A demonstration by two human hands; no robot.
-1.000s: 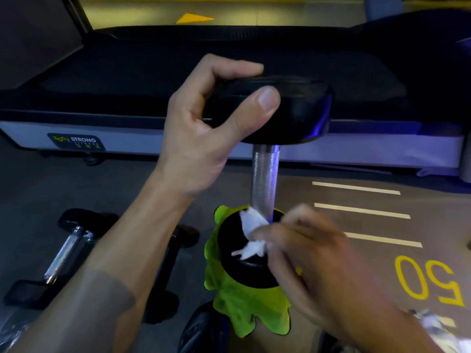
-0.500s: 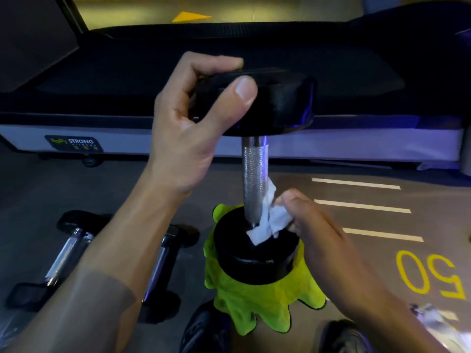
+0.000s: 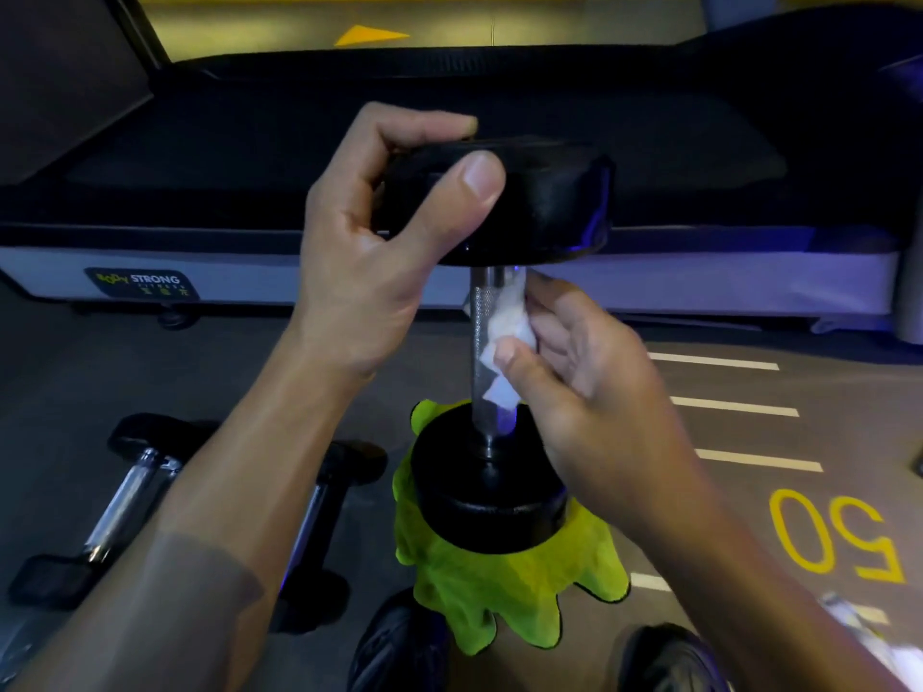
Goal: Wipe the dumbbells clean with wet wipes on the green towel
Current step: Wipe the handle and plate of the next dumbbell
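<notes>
Head view: dumbbell (image 3: 492,312) upright, lower end on green towel (image 3: 504,586) on the floor. Left hand (image 3: 369,257) grips the top end; right hand (image 3: 584,377) pinches a wet wipe (image 3: 504,327) against the handle. Step: wiping the handle (two more dumbbells (image 3: 130,496) lie left). Next, probably the ends

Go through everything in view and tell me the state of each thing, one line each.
Dumbbell: upright on its end on the green towel.
Left hand: grips the dumbbell's top head.
Right hand: presses a wet wipe against the handle.
Wet wipe: crumpled, on the handle.
Green towel: rumpled under the dumbbell.
Spare dumbbells: lying on the floor.
</notes>
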